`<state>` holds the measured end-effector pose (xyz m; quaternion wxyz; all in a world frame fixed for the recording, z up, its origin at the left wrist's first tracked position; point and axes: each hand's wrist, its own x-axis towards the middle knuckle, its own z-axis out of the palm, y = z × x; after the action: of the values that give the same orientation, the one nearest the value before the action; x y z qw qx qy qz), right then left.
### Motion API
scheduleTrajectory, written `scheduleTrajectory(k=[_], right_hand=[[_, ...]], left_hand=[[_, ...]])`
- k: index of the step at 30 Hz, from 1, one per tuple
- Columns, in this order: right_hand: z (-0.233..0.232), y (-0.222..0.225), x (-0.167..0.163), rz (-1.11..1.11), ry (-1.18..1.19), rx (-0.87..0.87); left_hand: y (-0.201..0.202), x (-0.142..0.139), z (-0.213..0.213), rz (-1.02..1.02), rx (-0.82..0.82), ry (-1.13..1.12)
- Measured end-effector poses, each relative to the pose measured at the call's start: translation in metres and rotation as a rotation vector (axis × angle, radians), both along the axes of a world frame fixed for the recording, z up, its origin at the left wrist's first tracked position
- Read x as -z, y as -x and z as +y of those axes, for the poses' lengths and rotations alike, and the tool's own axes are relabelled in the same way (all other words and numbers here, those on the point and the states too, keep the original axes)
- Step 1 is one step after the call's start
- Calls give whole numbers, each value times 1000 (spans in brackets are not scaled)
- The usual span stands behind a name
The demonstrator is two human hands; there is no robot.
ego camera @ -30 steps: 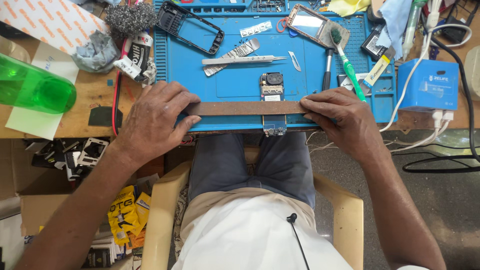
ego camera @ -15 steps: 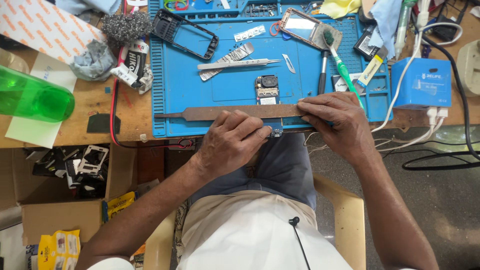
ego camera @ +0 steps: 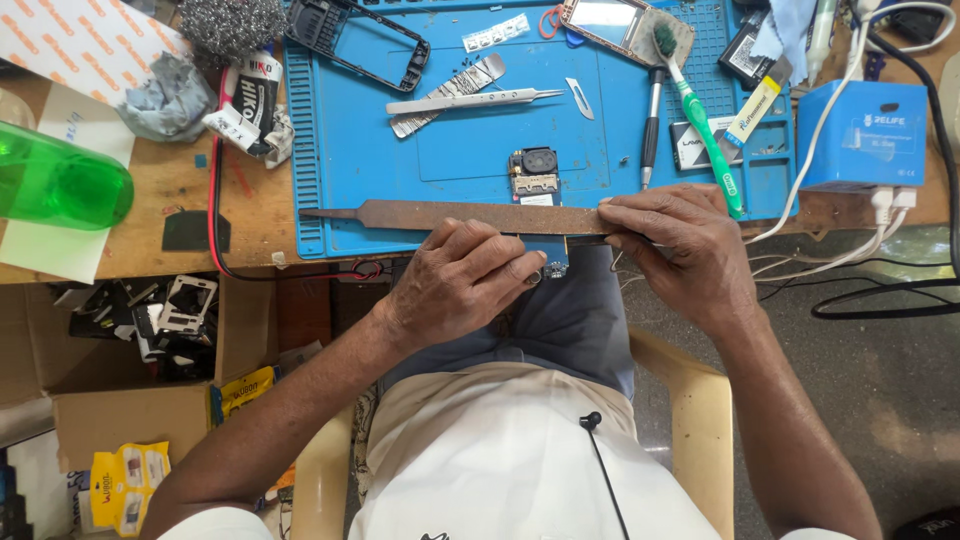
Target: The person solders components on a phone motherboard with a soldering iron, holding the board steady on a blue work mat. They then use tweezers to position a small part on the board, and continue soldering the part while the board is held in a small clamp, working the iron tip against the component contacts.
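Both hands at the near edge of the blue work mat [ego camera: 350, 150]. Left hand [ego camera: 465, 285] curled, fingertips pressed together on a small circuit board [ego camera: 552, 262] that juts past the mat's near edge, under a long rusty flat file [ego camera: 450, 215]. Right hand [ego camera: 675, 245] closed over the file's right end, pinning it down along the mat's near edge. File's tapered tang pointing toward the mat's near-left corner.

Near the mat's middle, just beyond the file: a small phone part [ego camera: 535, 175] with a round speaker. Toward the far edge: tweezers [ego camera: 465, 100], a metal strip, a scalpel blade [ego camera: 580, 97]. Far-left corner: a black phone frame [ego camera: 355, 40]. Right side: green toothbrush [ego camera: 700, 115], screwdriver [ego camera: 650, 125].

Progress, as judged: phone already stripped into parts; board held at the file, work on its edge apparently under way. No reassembly visible; frame and parts lying apart.
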<state>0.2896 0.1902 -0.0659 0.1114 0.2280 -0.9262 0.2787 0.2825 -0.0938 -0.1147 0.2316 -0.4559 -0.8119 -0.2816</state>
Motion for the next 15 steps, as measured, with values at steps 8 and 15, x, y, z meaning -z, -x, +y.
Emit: scheduleTrajectory(k=[8, 15], right_hand=[[1, 1, 7, -11, -3, 17], [9, 9, 9, -11, 32, -56]], left_hand=[[2, 3, 2, -32, -34, 4], [7, -3, -1, 7, -47, -5]])
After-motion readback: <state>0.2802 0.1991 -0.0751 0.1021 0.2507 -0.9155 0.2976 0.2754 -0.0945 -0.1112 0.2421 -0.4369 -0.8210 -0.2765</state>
